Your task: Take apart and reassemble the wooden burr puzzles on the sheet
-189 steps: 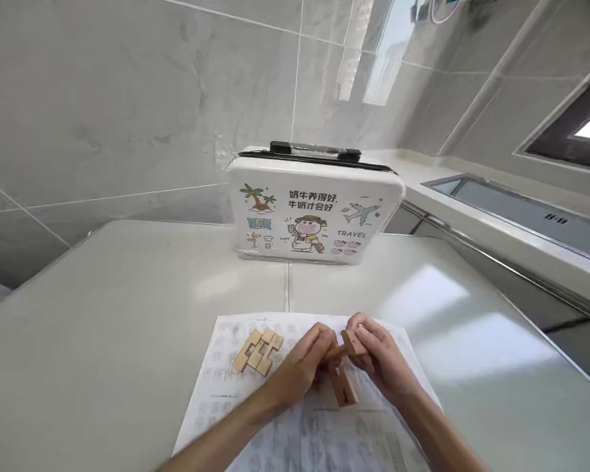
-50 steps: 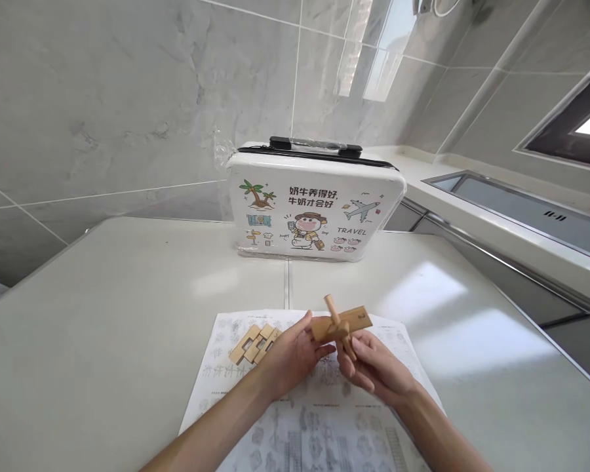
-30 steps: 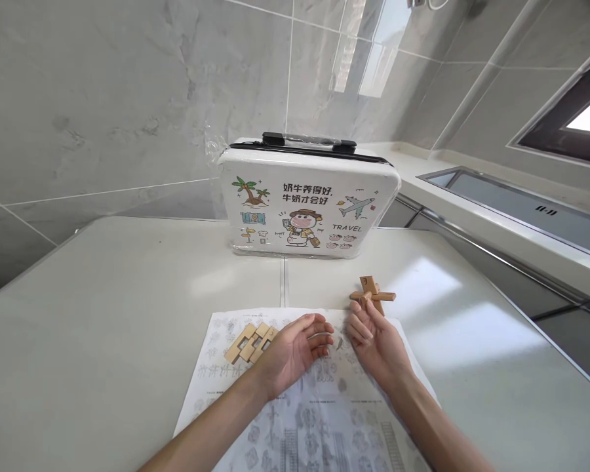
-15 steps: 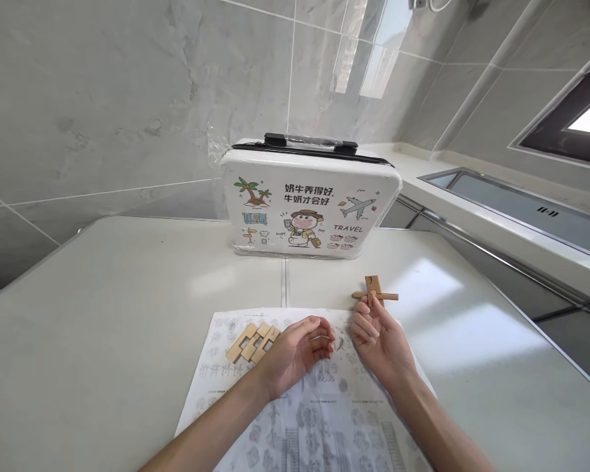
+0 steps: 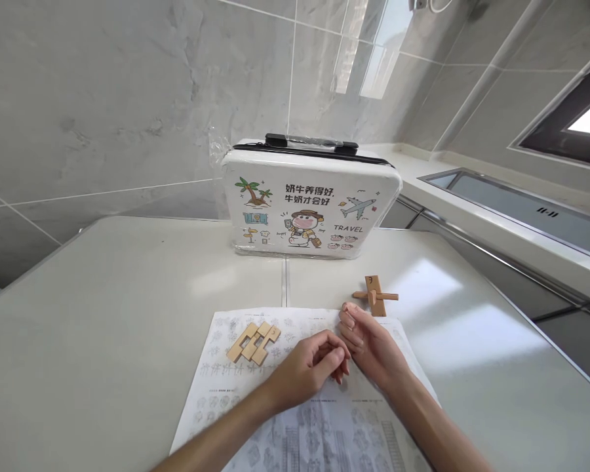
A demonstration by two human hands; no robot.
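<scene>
My left hand (image 5: 314, 364) is above the printed sheet (image 5: 255, 446), its fingers curled in and the thumb against them. Close on its right, my right hand (image 5: 376, 351) has its fingers bent and the thumb near the index finger. The fingertips of the two hands are very near each other; whether they touch I cannot tell. I see nothing held in either hand. Just beyond the right hand a cross-shaped wooden puzzle piece assembly (image 5: 377, 303) lies on the table, one piece marked in black. Several notched wooden puzzle pieces (image 5: 252, 346) lie side by side on the sheet's left part.
A white case (image 5: 255, 160) with cartoon prints, a black handle and clear plastic wrap stands at the back of the white table (image 5: 103, 314). A grey tiled wall (image 5: 128, 98) rises behind. To the right runs a counter with a glass-topped panel (image 5: 511, 200).
My right hand has let go of the wooden cross and drawn back to the left. My left hand has moved right toward it, its fingers curling in more.
</scene>
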